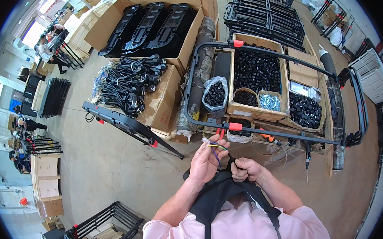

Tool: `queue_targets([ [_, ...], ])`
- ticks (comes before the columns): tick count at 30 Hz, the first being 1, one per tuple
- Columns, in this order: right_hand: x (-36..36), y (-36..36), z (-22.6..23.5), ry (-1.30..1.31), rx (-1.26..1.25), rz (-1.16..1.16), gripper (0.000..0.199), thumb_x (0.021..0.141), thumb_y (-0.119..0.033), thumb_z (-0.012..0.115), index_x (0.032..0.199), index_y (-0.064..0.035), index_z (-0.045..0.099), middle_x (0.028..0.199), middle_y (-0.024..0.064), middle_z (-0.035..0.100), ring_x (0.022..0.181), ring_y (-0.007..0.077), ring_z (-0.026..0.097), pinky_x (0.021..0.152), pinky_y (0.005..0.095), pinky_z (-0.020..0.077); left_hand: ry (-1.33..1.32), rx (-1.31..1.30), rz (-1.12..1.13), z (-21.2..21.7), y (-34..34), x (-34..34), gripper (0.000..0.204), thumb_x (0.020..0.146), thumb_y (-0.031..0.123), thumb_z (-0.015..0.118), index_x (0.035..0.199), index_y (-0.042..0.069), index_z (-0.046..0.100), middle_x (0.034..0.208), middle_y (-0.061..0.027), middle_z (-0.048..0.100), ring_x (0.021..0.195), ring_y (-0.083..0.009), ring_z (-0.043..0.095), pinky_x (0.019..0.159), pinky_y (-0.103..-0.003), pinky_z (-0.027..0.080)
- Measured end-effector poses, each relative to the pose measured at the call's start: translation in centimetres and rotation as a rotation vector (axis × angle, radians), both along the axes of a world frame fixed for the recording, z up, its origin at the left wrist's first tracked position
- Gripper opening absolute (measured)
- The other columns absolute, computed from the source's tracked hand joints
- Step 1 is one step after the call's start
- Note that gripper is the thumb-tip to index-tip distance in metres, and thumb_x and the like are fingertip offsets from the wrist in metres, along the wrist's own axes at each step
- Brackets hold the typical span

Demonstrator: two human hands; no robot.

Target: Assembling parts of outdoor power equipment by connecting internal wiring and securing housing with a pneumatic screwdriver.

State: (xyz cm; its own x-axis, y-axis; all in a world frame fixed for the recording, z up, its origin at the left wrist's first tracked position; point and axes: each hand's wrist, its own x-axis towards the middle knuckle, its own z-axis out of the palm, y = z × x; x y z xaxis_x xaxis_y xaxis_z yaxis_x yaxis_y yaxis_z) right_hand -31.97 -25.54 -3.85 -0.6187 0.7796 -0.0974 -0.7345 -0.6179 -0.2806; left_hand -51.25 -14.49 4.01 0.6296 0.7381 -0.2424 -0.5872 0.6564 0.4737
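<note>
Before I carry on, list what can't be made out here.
All in the head view:
Ends of the coloured wires at the left hand: too small to identify.
Black cable beyond the right hand: hidden by that hand, then lost against the dark apron.
Lower layers of the cable pile: covered by upper ones.
Floor of the crate: covered by black parts.

Straight ahead of you stands an open carton [192, 41] with black trays [174, 25] in it, three stacks side by side. To its right, black frames [262, 14] lie piled up. At your far right there's a white crate [372, 67] – it sits near the wall. Over on your left, black panels [53, 99] stand in a row, a wooden crate [47, 176] nearer you – and farther off, a co-worker [44, 52] in a pale top.
</note>
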Motion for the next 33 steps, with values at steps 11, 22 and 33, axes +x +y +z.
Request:
queue_targets([
  [11,-4.3,5.7,-0.5,-0.291,-0.056,0.113,0.050,0.111,-0.043,0.054,0.104,0.0047,0.068,0.058,-0.0068,0.035,0.050,0.0069,0.030,0.047,0.0260,0.0246,0.123,-0.024,-0.176,-3.7,7.4,-5.9,0.025,0.113,0.030,0.053,0.116,0.007,0.061,0.105,-0.0107,0.073,0.096,-0.0235,0.076,0.069,-0.030,0.058],
  [22,-8.6,7.0,-8.0,-0.988,-0.224,-0.194,0.030,0.101,-0.028,0.073,0.113,-0.0010,0.070,0.086,-0.0010,0.062,0.073,0.0091,0.052,0.067,0.0253,0.0435,0.478,-0.183,-0.280,-13.3,10.5,-5.4,0.024,0.114,0.029,0.052,0.117,0.007,0.062,0.087,-0.0033,0.068,0.075,-0.0166,0.072,0.058,-0.026,0.057],
  [33,-9.0,6.7,-10.4,-0.910,-0.346,-0.336,0.022,0.102,-0.024,0.072,0.110,-0.0038,0.068,0.090,-0.0012,0.063,0.075,0.0085,0.054,0.067,0.0249,0.0438,0.532,-0.138,-0.385,-13.9,11.8,-4.5,0.024,0.111,0.028,0.058,0.117,0.006,0.067,0.088,-0.0023,0.070,0.080,-0.0168,0.074,0.062,-0.026,0.058],
])
